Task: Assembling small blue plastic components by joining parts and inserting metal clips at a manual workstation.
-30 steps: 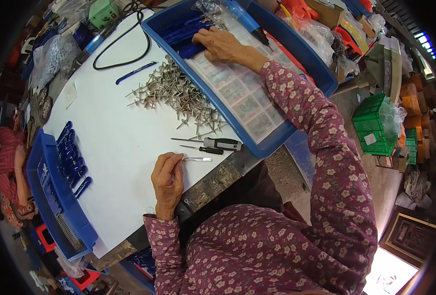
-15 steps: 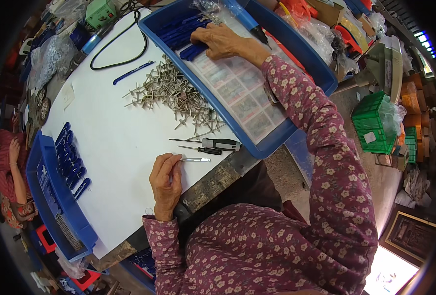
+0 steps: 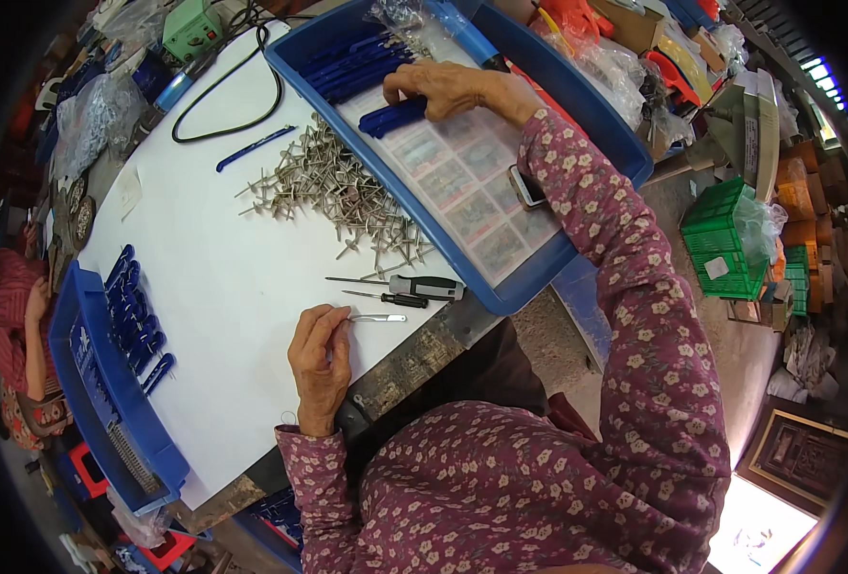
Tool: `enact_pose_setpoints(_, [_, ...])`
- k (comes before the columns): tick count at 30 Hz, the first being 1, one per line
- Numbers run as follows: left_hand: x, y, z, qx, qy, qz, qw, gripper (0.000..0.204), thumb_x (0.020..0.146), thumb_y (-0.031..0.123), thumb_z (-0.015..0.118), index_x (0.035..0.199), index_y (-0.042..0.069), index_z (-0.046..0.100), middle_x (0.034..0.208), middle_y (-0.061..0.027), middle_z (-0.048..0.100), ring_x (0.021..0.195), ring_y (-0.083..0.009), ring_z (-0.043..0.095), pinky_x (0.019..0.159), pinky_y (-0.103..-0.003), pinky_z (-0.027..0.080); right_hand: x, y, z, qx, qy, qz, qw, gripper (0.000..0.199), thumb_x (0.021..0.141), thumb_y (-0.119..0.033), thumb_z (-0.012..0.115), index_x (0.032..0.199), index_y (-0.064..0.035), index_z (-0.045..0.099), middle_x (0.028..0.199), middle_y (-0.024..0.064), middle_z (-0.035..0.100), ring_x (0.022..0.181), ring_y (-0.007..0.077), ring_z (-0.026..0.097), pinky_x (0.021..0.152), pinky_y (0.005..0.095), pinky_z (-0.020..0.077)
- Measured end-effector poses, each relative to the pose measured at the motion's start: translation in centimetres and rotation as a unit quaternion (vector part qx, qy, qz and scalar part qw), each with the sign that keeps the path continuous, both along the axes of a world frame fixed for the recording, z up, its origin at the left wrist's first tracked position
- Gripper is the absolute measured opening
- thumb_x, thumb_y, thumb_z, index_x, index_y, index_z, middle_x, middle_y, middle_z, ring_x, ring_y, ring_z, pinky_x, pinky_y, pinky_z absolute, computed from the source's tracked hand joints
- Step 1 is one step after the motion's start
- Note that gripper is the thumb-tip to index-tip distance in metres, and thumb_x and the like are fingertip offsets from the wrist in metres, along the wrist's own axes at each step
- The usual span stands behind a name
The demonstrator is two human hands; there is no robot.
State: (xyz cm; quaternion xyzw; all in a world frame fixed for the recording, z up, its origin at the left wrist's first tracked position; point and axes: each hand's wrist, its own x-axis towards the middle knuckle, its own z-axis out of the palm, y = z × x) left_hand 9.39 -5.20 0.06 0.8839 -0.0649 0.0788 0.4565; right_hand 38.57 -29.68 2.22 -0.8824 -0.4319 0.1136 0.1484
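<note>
We have a white surface [image 3: 204,230] before us, a big blue tray [image 3: 512,295] overlapping its right side. A heap of metal parts [image 3: 333,182] lies just beside the tray. Inside that tray, our right hand [image 3: 451,91] has its grip clamped on dark blue handles [image 3: 386,118]. Our left hand [image 3: 319,359] is near two screwdrivers [image 3: 428,287], its grip pinched together on one end of a slim silver piece [image 3: 383,318].

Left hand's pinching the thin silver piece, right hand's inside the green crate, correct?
Not quite: the head view shows the right hand inside the large blue tray, not the green crate. The left hand is indeed pinching the thin silver piece.
</note>
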Motion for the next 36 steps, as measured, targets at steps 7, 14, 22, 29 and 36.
enact_pose_setpoints(7, [0.1, 0.1, -0.1, -0.002, -0.03, -0.007, 1.0, 0.019, 0.076, -0.01, 0.054, 0.092, -0.002, 0.06, 0.087, -0.0101, 0.055, 0.068, -0.017, 0.054, 0.056, -0.024, 0.043, -2.5, 0.9, 0.8, 0.015, -0.074, -0.039, 0.996, 0.039, 0.064, 0.008, 0.05, 0.099, -0.0078, 0.048, 0.096, 0.0107, 0.053, 0.092, 0.0292, 0.052, 0.077, 0.0365, 0.0416])
enact_pose_setpoints(14, [0.1, 0.1, -0.3, -0.007, -0.033, -0.013, 0.999, 0.019, 0.075, -0.01, 0.054, 0.092, -0.002, 0.06, 0.087, -0.0117, 0.055, 0.071, -0.0207, 0.055, 0.058, -0.026, 0.044, -2.8, 0.6, -1.1, 0.016, -0.161, -0.012, 0.987, 0.035, 0.067, 0.009, 0.052, 0.099, -0.0065, 0.049, 0.094, 0.0097, 0.05, 0.089, 0.0291, 0.052, 0.073, 0.0366, 0.043])
enact_pose_setpoints(22, [0.1, 0.1, -0.4, 0.0, -0.031, -0.01, 0.999, 0.02, 0.074, -0.01, 0.055, 0.091, -0.002, 0.06, 0.087, -0.0126, 0.056, 0.074, -0.0228, 0.057, 0.062, -0.028, 0.046, -4.2, -0.6, -1.8, -0.012, -0.27, -0.016, 0.963, 0.023, 0.077, -0.002, 0.055, 0.097, -0.0082, 0.049, 0.09, 0.0059, 0.052, 0.089, 0.0228, 0.053, 0.072, 0.0354, 0.0431])
enact_pose_setpoints(29, [0.1, 0.0, -0.3, 0.005, -0.008, -0.002, 1.0, 0.021, 0.074, -0.011, 0.054, 0.092, -0.002, 0.06, 0.087, -0.0117, 0.056, 0.074, -0.0211, 0.057, 0.061, -0.026, 0.046, -4.4, -1.2, -1.4, 0.039, -0.204, -0.005, 0.978, 0.023, 0.074, -0.001, 0.057, 0.094, -0.0077, 0.049, 0.086, 0.0058, 0.053, 0.088, 0.0229, 0.053, 0.074, 0.0347, 0.0423])
enact_pose_setpoints(36, [0.1, 0.0, -0.1, 0.009, -0.005, -0.005, 1.0, 0.019, 0.076, -0.009, 0.054, 0.092, -0.002, 0.061, 0.088, -0.01, 0.056, 0.075, -0.0184, 0.056, 0.063, -0.025, 0.045, -3.8, -1.4, -1.5, 0.017, -0.18, -0.002, 0.984, 0.023, 0.069, 0.002, 0.058, 0.09, -0.0055, 0.05, 0.088, 0.0064, 0.053, 0.089, 0.0253, 0.052, 0.074, 0.0354, 0.0429])
